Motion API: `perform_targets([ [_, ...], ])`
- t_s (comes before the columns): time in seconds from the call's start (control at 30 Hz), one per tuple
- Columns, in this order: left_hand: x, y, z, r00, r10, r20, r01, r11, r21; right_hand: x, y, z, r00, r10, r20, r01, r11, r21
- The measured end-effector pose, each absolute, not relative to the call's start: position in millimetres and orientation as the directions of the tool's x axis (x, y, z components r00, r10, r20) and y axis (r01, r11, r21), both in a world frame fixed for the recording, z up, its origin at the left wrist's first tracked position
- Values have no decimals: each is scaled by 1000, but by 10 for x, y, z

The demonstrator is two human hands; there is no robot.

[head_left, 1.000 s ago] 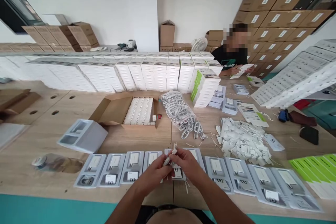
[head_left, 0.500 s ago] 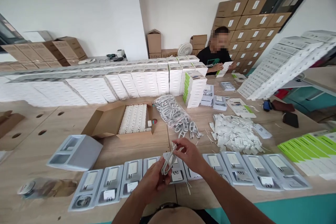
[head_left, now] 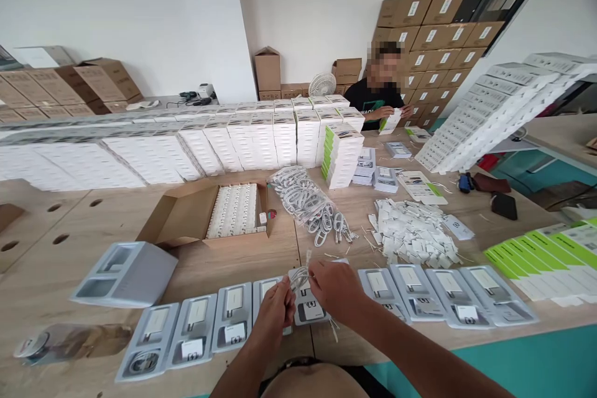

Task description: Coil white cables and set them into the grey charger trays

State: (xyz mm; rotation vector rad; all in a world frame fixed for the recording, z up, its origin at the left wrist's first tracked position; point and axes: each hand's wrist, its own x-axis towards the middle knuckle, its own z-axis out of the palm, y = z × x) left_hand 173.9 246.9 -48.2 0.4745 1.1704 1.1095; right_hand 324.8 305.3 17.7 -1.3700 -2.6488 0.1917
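Observation:
A coiled white cable (head_left: 300, 278) is held between my two hands, above the row of trays. My left hand (head_left: 276, 306) pinches the lower left side of the coil. On its right side, my right hand (head_left: 336, 286) has its fingers closed on the cable, though the fingertips are partly hidden. Beneath them lies a grey tray (head_left: 298, 318) with a white box printed with a black symbol. More trays stand on both sides, each with a white charger (head_left: 198, 311); the leftmost one also has a coiled cable (head_left: 143, 362) in its lower compartment.
A heap of bundled cables (head_left: 305, 196) lies ahead, right of an open carton (head_left: 175, 211) of white pieces. Further right is a pile of white slips (head_left: 415, 233). Stacked trays (head_left: 128, 273) stand left. White boxes (head_left: 261, 143) form a wall; a co-worker (head_left: 375, 96) sits behind.
The cable coil has turned from upright to lying more sideways between my hands. My right hand has come lower and rotated over it. The view has shifted slightly.

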Motion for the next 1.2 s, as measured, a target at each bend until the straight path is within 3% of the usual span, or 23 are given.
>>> perform_targets([
  [0.13,1719,2452,-553,-12,848,-530,-496,455,740,3153,3037,113,-531,846,44,804,520,-288],
  [0.27,1711,2427,-573,13,831,-556,-540,474,696,3088,3039,18,-484,875,15,698,397,-596],
  [0.43,1733,2415,-567,86,841,-534,-582,477,659,3030,3014,-177,-366,930,-15,408,146,-901],
  [0.57,1728,2407,-561,128,852,-508,-589,477,653,3034,2960,-334,-311,939,-143,199,-83,-977],
  [0.73,1737,2416,-572,171,861,-480,-573,483,662,3043,2903,-436,-348,874,-338,11,-357,-934],
  [0.8,1721,2425,-580,159,877,-454,-513,466,720,3054,2905,-437,-344,890,-301,83,-290,-953],
  [0.87,1676,2423,-563,87,917,-390,-375,393,840,3091,2927,-408,-277,942,-191,271,-114,-956],
  [0.97,1565,2390,-453,-52,976,-209,7,210,978,3209,2990,-308,-181,983,41,504,128,-854],
  [1.03,1494,2358,-342,-52,989,-138,236,147,961,3304,3045,-223,-221,966,133,461,224,-859],
  [1.1,1451,2336,-243,-6,993,-122,350,116,930,3373,3101,-149,-331,939,90,319,201,-926],
  [1.2,1445,2336,-163,6,995,-103,380,93,920,3382,3158,-107,-490,859,-147,244,-26,-969],
])
